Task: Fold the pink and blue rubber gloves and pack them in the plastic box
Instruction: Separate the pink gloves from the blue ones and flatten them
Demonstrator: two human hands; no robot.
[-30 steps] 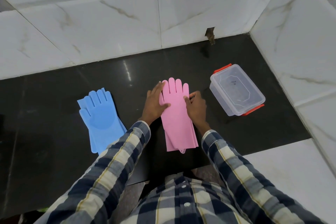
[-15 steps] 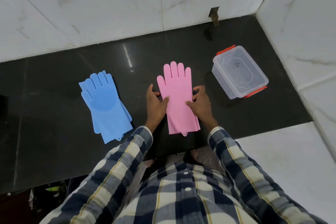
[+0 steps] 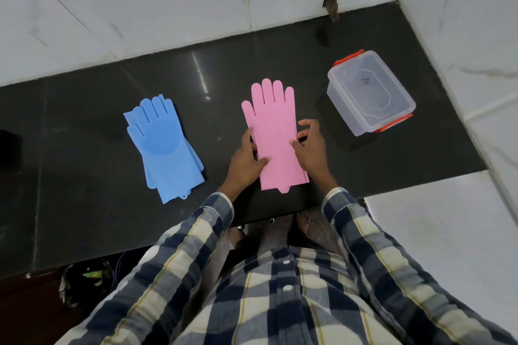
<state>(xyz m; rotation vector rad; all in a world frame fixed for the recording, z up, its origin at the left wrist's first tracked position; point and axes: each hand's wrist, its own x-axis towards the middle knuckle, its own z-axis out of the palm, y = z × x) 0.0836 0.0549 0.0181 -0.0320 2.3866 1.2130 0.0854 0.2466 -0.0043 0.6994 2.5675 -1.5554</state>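
Note:
The pink gloves (image 3: 273, 131) lie flat and stacked on the black counter (image 3: 84, 218), fingers pointing away from me. My left hand (image 3: 245, 161) rests at their left edge with the thumb on top and fingers seemingly under the edge. My right hand (image 3: 311, 148) touches the right edge, thumb on the glove, fingers spread. The blue gloves (image 3: 164, 145) lie stacked to the left, untouched. The clear plastic box (image 3: 370, 92) with orange latches stands closed at the right, lid on.
White marble walls close the counter at the back and right. A white ledge (image 3: 434, 232) lies at the lower right. A small notch (image 3: 332, 4) breaks the back wall. Below the counter's front edge are dark floor items.
My hands have slid from the gloves' finger end down to the middle of their sides. The gloves have not been folded. The view has tilted downward.

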